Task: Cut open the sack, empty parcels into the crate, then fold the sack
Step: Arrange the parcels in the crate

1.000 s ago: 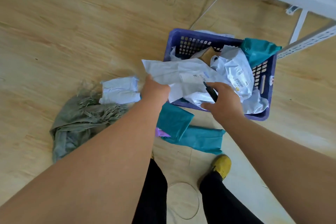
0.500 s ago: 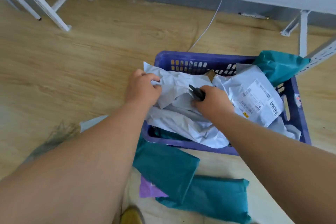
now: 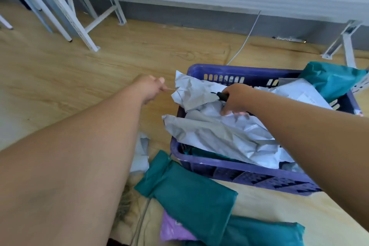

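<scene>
Nearest the camera, on the pale wood-grain floor point(image 3: 60, 78), lie two smooth teal plastic mailer parcels point(image 3: 191, 195), flat and soft-edged, one overlapping a small crinkled purple plastic parcel point(image 3: 173, 229). Just left of them the frayed grey-green woven sack point(image 3: 123, 203) shows only as a fringe of loose fibres beside the left forearm, with a crumpled white plastic parcel point(image 3: 140, 154) lying beyond it.

Past these stands the rectangular purple plastic crate point(image 3: 235, 173) with slotted, perforated walls. It is heaped with wrinkled grey-white plastic mailer parcels point(image 3: 219, 136), and one puffy teal parcel point(image 3: 331, 78) hangs over its far right corner.

The right hand point(image 3: 235, 98) reaches into the crate, its fingers curled around a slim black-handled cutter point(image 3: 220, 95) whose tip points left, while the lower fingertips press onto the parcels. The left hand point(image 3: 151, 88) is stretched out over the floor just left of the crate, fingers pinched together on what looks like a thin strand running toward the corner of the topmost creased white parcel point(image 3: 193, 92).

Farthest away, white metal counter legs point(image 3: 79, 26) stand along a grey wall, and a thin white cable point(image 3: 245, 40) trails across the floor.
</scene>
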